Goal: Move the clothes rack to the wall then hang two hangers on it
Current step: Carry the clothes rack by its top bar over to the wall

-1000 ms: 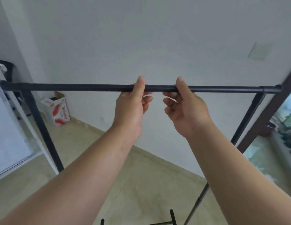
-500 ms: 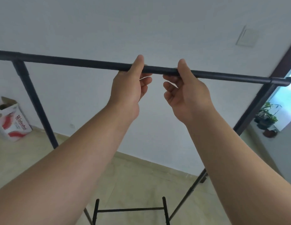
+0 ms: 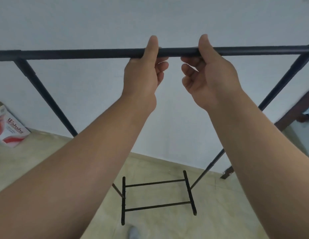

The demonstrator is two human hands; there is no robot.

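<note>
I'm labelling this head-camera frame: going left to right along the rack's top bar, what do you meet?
Left corner joint → left hand gripping the top bar → right hand gripping it → right corner joint.

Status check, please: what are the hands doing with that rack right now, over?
Left hand and right hand both gripping clothes rack top bar, close together. Rack near white wall. No hangers on it. Cardboard box off left, clear of path.

Matt black metal rack [image 3: 98,54], smooth tiled floor [image 3: 219,195], printed cardboard box [image 3: 8,130]
</note>
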